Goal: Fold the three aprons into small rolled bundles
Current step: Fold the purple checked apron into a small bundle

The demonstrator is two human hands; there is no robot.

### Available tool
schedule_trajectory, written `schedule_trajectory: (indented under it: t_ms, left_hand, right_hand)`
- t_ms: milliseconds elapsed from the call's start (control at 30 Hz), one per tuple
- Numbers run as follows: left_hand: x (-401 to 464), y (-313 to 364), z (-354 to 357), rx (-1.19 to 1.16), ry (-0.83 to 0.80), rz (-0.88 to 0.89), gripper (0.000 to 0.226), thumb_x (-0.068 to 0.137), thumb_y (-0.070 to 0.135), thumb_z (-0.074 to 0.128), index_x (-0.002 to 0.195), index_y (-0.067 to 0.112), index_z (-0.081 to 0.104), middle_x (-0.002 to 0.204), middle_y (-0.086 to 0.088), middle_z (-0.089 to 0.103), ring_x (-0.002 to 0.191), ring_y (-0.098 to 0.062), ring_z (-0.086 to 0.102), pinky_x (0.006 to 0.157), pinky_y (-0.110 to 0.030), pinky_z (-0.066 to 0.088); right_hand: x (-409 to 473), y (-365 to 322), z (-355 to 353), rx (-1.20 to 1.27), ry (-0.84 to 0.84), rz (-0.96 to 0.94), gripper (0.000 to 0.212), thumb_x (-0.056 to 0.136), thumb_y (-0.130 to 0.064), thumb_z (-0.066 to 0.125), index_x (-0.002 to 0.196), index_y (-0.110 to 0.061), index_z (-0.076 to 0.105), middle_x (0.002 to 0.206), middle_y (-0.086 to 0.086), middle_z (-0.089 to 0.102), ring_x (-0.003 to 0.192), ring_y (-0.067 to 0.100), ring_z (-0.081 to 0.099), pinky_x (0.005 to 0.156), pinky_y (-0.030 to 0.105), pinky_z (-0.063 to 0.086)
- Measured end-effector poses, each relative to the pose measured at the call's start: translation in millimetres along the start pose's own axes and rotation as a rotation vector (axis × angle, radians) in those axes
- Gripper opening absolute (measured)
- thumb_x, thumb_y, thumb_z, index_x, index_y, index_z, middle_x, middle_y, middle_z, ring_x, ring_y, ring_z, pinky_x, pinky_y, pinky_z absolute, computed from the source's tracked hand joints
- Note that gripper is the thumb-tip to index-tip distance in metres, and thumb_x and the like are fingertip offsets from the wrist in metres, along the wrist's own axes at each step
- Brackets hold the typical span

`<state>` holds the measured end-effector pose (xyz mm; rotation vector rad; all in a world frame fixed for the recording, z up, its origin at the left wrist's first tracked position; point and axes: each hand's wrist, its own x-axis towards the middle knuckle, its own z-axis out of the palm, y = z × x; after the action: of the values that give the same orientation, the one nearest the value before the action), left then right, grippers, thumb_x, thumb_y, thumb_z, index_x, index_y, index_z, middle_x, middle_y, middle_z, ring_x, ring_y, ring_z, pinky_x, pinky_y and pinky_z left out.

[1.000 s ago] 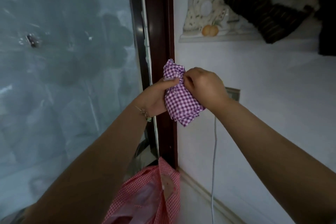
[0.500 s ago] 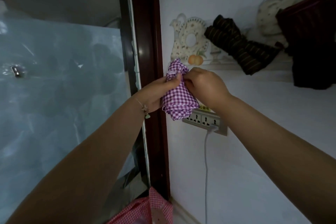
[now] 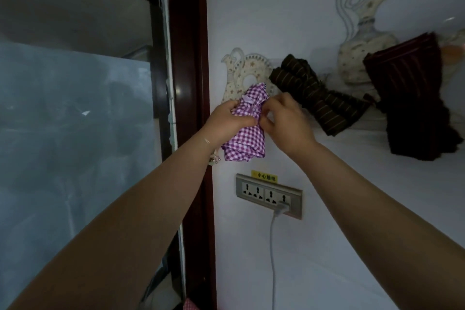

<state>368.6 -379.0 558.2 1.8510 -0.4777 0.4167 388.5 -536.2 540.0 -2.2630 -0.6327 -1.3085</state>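
A purple-and-white checked apron (image 3: 245, 145) is bunched into a small roll, held up in front of the white wall. My left hand (image 3: 227, 118) grips its upper left side. My right hand (image 3: 286, 122) pinches the cloth at the roll's upper right, fingers curled. On the wall at the upper right hang a brown striped rolled bundle (image 3: 317, 100) and a dark maroon folded cloth (image 3: 415, 98). A corner of pink checked cloth (image 3: 189, 305) shows at the bottom edge.
A dark wooden door frame (image 3: 191, 58) with a glass pane (image 3: 75, 133) stands on the left. Below my hands is a wall socket strip (image 3: 269, 195) with a white plug and cable (image 3: 273, 246). Jug-shaped wall decorations (image 3: 362, 40) sit behind the hanging cloths.
The view has tilted upward, bringing the socket and the maroon cloth into sight. Both hands still work the purple roll; the pink cloth has nearly dropped out of view.
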Motion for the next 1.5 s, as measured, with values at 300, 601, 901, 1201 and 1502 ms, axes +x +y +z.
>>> schedule_trajectory:
  t_ms: [300, 601, 901, 1201, 1502]
  left_hand:
    - [19, 5, 20, -0.016, 0.08, 0.131, 0.019, 0.081, 0.008, 0.066, 0.091, 0.023, 0.06, 0.089, 0.001, 0.065, 0.085, -0.017, 0.063, 0.082, -0.031, 0.052]
    - [38, 19, 17, 0.141, 0.286, 0.249, 0.047, 0.08, 0.028, 0.07, 0.12, 0.017, 0.049, 0.105, 0.001, 0.063, 0.089, -0.015, 0.061, 0.078, -0.031, 0.052]
    - [62, 38, 5, 0.37, 0.385, 0.441, 0.035, 0.086, 0.028, 0.063, 0.119, 0.016, 0.056, 0.11, -0.001, 0.062, 0.094, -0.016, 0.059, 0.077, -0.027, 0.047]
    - [80, 35, 11, 0.437, 0.391, 0.473, 0.032, 0.084, 0.028, 0.065, 0.111, 0.017, 0.052, 0.097, 0.008, 0.056, 0.087, -0.015, 0.058, 0.069, -0.03, 0.046]
    - [84, 28, 14, 0.487, 0.425, 0.5, 0.032, 0.083, 0.032, 0.063, 0.11, 0.017, 0.053, 0.094, 0.006, 0.048, 0.092, -0.02, 0.057, 0.074, -0.039, 0.051]
  right_hand:
    - [30, -5, -11, -0.304, -0.081, 0.043, 0.033, 0.097, -0.012, 0.042, 0.127, -0.001, 0.047, 0.138, 0.022, 0.044, 0.117, 0.036, 0.05, 0.094, 0.036, 0.039]
    - [41, -6, 0, 0.11, 0.179, 0.021, 0.015, 0.095, -0.008, 0.046, 0.102, 0.001, 0.055, 0.097, 0.014, 0.061, 0.085, 0.02, 0.057, 0.066, 0.025, 0.036]
    - [71, -12, 11, 0.296, 0.316, 0.206, 0.017, 0.096, -0.009, 0.045, 0.104, -0.004, 0.06, 0.082, -0.001, 0.057, 0.072, 0.008, 0.051, 0.056, 0.02, 0.033]
    - [78, -7, 24, 0.452, 0.428, 0.339, 0.018, 0.094, -0.007, 0.047, 0.095, -0.005, 0.065, 0.086, 0.008, 0.067, 0.074, 0.013, 0.057, 0.065, 0.024, 0.042]
    - [77, -4, 29, 0.331, 0.451, 0.306, 0.018, 0.092, -0.009, 0.046, 0.098, -0.004, 0.062, 0.087, 0.012, 0.066, 0.074, 0.019, 0.058, 0.06, 0.026, 0.04]
